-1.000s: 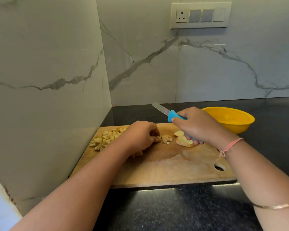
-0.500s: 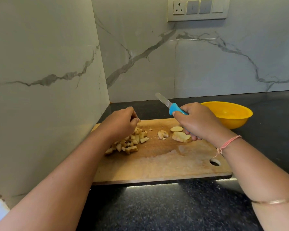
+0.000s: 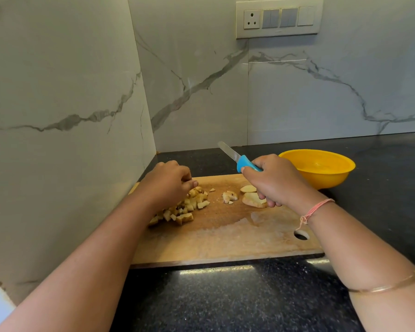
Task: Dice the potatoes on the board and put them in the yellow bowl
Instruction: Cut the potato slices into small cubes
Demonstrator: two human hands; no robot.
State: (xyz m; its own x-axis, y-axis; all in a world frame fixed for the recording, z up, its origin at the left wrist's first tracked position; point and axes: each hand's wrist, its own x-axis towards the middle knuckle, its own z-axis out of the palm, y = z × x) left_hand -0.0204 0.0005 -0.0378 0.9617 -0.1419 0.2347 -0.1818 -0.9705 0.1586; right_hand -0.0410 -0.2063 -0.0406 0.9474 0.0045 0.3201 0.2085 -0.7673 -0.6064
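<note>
A pile of diced potatoes [image 3: 186, 207] lies on the 9 o'clock side of a wooden board [image 3: 225, 238], pale cubes with flecks of brown skin. Your left hand [image 3: 168, 180] sits over the far end of the pile, fingers curled and bunched against the thumb right at the dice; whether it holds any pieces cannot be told. Toward 1 o'clock from the board's middle lie two uncut potato slices [image 3: 252, 201], one partly under your right hand [image 3: 273, 182]. A small cluster of cut bits [image 3: 230, 197] lies between the slices and the pile. Your right hand is wrapped firmly round the blue handle of a knife [image 3: 242, 161], the blade lifted clear of the board and pointing toward 11 o'clock. The yellow bowl [image 3: 321, 168] stands on the black speckled counter [image 3: 225, 303] just off the board's far right corner, at 2 o'clock. A pink thread bracelet [image 3: 314, 210] circles your right wrist, and a thin gold bangle [image 3: 388, 287] sits farther up that forearm. White veined marble walls [image 3: 58, 92] meet in a corner at 11 o'clock, with a switch panel [image 3: 278, 17] high at 12 o'clock.
</note>
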